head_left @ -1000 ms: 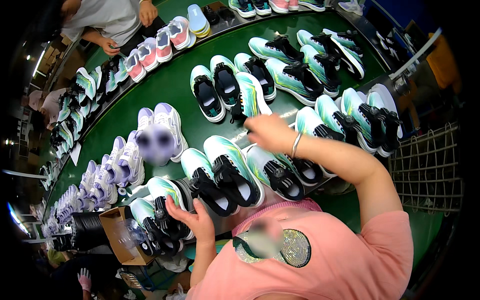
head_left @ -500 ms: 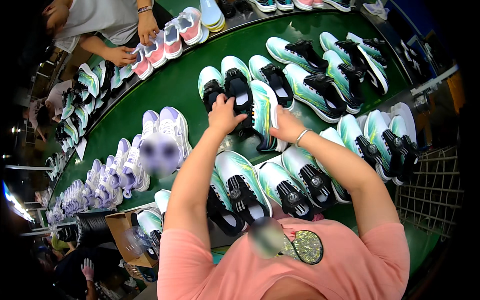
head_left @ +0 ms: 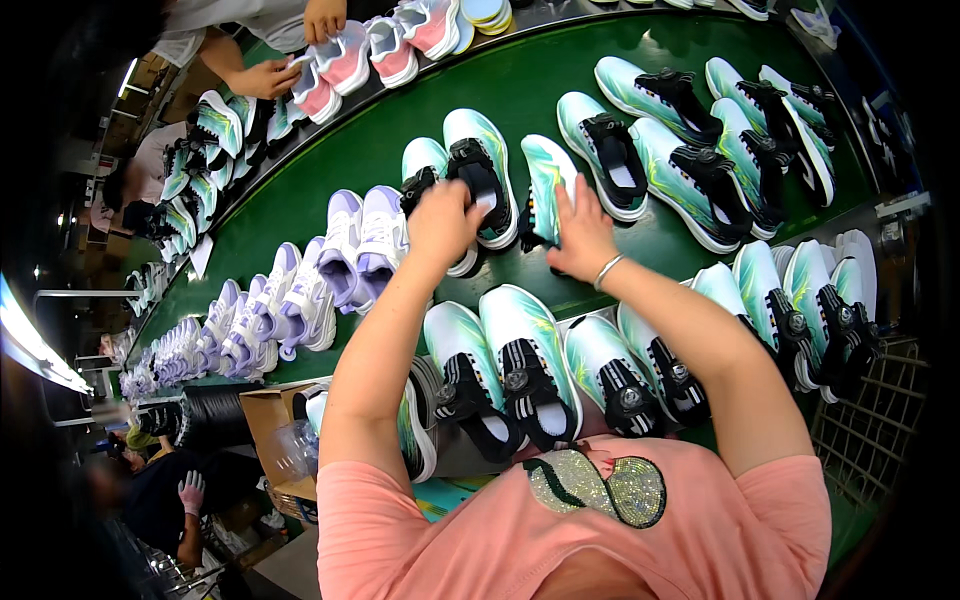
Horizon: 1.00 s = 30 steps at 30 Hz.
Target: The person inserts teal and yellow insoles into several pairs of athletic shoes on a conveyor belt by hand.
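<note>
My left hand (head_left: 440, 225) is closed over the heel end of a teal-and-white sneaker (head_left: 424, 158) with a black collar, its thumb reaching toward the sneaker beside it (head_left: 478, 150). That neighbour lies toe away, with its opening and pale insole facing up. My right hand (head_left: 585, 238) grips another teal sneaker (head_left: 549, 178), which is tipped onto its side. Its fingers lie along the shoe and its thumb is near the heel; part of the heel is hidden. To the right of this shoe, an upright teal sneaker (head_left: 603, 155) sits apart from my fingers.
Lilac sneakers (head_left: 365, 245) line the green belt (head_left: 300, 165) at left. More teal sneakers stand at far right (head_left: 690, 180) and in a near row (head_left: 530, 350) before my body. Across the belt, a person's hands (head_left: 268, 78) touch pink sneakers (head_left: 340, 58). A wire basket (head_left: 865, 430) is at right.
The view has shifted. The sneaker in my right hand has come away from the left pair and the sneaker on its right, leaving gaps. The lilac sneakers are nearer my left hand.
</note>
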Available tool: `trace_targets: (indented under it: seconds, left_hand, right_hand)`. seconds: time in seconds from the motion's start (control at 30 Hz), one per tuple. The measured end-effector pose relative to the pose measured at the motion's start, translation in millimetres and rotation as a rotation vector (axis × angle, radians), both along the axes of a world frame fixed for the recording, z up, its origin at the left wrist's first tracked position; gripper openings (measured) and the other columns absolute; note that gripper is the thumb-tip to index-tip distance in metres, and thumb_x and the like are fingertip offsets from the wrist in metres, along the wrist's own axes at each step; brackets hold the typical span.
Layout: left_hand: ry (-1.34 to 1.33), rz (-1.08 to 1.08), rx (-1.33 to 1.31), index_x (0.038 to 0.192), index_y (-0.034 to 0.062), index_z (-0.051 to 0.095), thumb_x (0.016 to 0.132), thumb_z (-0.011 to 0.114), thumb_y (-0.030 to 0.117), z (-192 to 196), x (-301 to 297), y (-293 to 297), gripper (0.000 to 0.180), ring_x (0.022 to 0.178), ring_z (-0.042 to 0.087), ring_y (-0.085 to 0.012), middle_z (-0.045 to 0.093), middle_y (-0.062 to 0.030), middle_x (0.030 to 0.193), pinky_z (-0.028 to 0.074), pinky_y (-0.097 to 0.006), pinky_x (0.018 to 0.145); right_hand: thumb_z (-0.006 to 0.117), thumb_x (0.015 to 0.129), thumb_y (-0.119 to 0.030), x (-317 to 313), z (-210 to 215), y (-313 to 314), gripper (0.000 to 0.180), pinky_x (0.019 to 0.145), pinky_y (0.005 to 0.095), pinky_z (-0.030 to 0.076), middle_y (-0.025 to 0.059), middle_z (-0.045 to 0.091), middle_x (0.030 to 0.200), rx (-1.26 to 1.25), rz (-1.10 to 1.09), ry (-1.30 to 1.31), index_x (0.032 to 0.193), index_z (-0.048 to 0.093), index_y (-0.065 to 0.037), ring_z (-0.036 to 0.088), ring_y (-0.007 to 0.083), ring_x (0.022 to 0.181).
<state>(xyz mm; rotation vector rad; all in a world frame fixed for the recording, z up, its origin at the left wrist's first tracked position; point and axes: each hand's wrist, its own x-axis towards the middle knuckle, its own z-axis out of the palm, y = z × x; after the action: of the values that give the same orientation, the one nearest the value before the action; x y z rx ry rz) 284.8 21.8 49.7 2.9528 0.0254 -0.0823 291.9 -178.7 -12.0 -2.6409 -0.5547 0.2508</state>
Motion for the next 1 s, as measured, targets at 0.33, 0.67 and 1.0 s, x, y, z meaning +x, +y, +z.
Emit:
trace_targets:
  seconds: [0.33,0.67,1.0]
  left_hand:
    - [0.049,0.118,-0.576,0.101,0.0023,0.049,0.080,0.052,0.025,-15.2,86.7,49.7,0.031,0.081,0.054,-0.0244,0.057,-0.0130,0.088,0.042,-0.031,0.072]
    - [0.445,0.433,-0.982,0.094,0.0059,0.052,0.079,0.048,0.028,-21.7,103.7,75.7,0.027,0.077,0.051,-0.0166,0.055,-0.0045,0.090,0.040,-0.030,0.059]
    - [0.157,-0.062,-0.552,0.108,0.0016,0.049,0.063,0.070,0.035,17.6,59.2,96.3,0.060,0.099,0.047,-0.0216,0.051,-0.0116,0.105,0.039,-0.031,0.083]
  right_hand:
    - [0.050,0.067,-0.013,40.8,-36.4,-46.5,0.035,0.076,0.0354,0.041,0.0223,0.057,0.088,0.520,-0.223,0.376,0.099,0.051,0.003,0.054,0.0344,0.084]
    - [0.048,0.067,-0.010,42.8,-44.3,-37.2,0.031,0.074,0.0374,0.042,0.0237,0.057,0.083,0.534,-0.223,0.344,0.094,0.052,0.004,0.054,0.0371,0.081]
    - [0.058,0.067,-0.023,29.2,29.9,-20.9,0.021,0.068,0.0378,0.041,0.0162,0.055,0.089,-0.186,-0.034,-0.061,0.075,0.057,-0.004,0.053,0.0274,0.086]
